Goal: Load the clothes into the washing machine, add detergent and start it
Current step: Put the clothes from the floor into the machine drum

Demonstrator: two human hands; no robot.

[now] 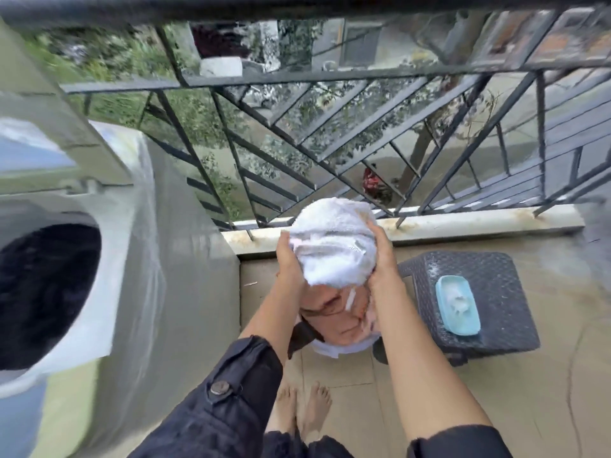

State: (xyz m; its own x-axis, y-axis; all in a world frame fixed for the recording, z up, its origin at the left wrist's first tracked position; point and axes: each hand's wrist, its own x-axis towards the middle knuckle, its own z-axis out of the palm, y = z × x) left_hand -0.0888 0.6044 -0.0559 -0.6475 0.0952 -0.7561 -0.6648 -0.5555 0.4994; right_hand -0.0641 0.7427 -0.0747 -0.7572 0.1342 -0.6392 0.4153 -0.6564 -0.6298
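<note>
I hold a bundle of white towels and clothes (334,246) between both hands, raised above the floor. My left hand (289,259) presses its left side and my right hand (383,259) its right side. Directly below it, a white tub (334,350) holds beige and pink clothes (340,312). The top-loading washing machine (109,259) stands at the left with its lid up and its dark drum opening (43,292) showing. A light blue box of white detergent powder (458,305) lies open on a dark woven stool (496,279) to the right.
A black metal railing (297,127) on a low concrete ledge (463,223) closes off the balcony ahead. Clear plastic sheeting (172,259) covers the machine's side. My bare feet (304,411) stand on the tiled floor between machine and stool.
</note>
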